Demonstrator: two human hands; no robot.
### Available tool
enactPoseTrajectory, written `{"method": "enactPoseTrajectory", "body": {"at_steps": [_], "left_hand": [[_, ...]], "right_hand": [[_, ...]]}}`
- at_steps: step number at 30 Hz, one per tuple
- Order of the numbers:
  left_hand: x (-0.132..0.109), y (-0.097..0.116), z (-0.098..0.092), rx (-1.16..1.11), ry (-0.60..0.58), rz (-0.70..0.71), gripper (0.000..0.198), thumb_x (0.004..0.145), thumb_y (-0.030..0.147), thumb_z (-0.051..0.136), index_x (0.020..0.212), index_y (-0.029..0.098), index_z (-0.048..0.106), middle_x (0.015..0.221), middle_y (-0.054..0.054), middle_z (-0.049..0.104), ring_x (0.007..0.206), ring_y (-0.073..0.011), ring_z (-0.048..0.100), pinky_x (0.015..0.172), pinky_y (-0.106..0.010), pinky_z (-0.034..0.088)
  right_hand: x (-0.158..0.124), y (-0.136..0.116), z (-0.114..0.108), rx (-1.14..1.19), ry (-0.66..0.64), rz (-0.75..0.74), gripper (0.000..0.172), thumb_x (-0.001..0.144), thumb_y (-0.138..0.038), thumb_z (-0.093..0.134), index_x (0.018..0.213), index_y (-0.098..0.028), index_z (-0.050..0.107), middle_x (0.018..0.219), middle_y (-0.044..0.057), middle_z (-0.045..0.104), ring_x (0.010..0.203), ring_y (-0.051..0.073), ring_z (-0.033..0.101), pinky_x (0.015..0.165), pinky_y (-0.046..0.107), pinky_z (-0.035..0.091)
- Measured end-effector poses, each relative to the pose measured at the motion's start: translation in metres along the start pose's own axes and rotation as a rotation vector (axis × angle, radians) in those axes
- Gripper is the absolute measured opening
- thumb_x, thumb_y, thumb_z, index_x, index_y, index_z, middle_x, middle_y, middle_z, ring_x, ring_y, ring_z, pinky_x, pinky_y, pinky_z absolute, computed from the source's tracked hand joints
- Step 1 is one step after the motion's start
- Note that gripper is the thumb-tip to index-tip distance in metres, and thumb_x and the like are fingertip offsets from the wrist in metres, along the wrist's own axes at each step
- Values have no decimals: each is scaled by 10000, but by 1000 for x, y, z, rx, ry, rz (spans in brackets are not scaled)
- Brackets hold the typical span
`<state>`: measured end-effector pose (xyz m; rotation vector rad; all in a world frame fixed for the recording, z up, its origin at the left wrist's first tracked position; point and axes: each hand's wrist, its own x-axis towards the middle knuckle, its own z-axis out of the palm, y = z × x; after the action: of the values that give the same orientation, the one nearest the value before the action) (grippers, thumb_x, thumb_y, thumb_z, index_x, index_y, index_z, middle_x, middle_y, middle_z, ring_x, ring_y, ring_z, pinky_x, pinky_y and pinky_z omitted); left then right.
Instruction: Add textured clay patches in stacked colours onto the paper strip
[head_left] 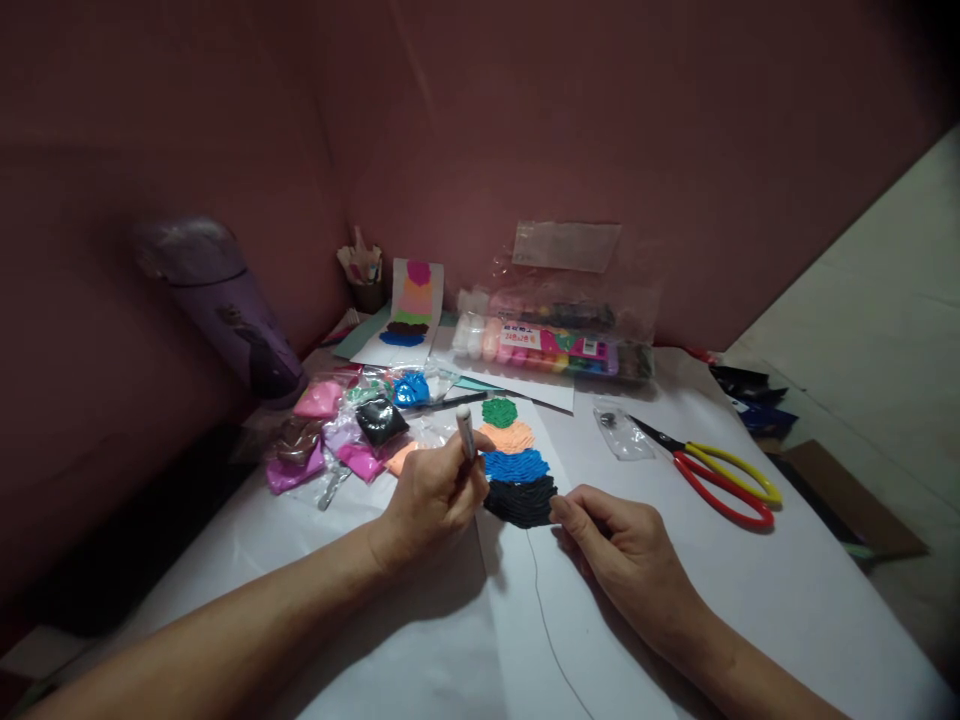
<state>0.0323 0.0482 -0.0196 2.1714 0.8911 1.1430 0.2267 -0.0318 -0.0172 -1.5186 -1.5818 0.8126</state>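
My left hand (pixel 433 492) is closed around a white marker-like pen (pixel 466 432), its upper end pointing up and its tip hidden behind my fingers. It rests beside a layered clay picture on a white paper strip (pixel 517 620). From the far end the bands run green (pixel 499 412), peach (pixel 508 437), blue (pixel 516 465) and black (pixel 523 503), with ridged surfaces. At the black band's right edge my right hand (pixel 619 535) pinches its thumb and fingers together; what they hold, if anything, cannot be made out. A thin dark line (pixel 538 600) runs down the strip from the black band.
Clay packets (pixel 381 420) lie piled at the left. Behind are a propped sample picture (pixel 409 310), a clear bag of clay (pixel 555 340) and a pen cup (pixel 367 290). Scissors (pixel 720 475) and a small plastic bag (pixel 622 432) lie right; a purple bottle (pixel 232 310) leans left.
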Motion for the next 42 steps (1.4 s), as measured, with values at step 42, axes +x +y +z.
{"method": "enactPoseTrajectory", "body": {"at_steps": [42], "left_hand": [[0, 13, 1, -376, 248, -224, 107, 878, 209, 470, 958, 166, 527, 611, 30, 536, 509, -83, 531, 475, -193, 432]], "right_hand": [[1, -3, -2, 425, 248, 161, 322, 833, -461, 569, 752, -151, 599, 491, -33, 502, 320, 70, 401, 256, 184, 327]]}}
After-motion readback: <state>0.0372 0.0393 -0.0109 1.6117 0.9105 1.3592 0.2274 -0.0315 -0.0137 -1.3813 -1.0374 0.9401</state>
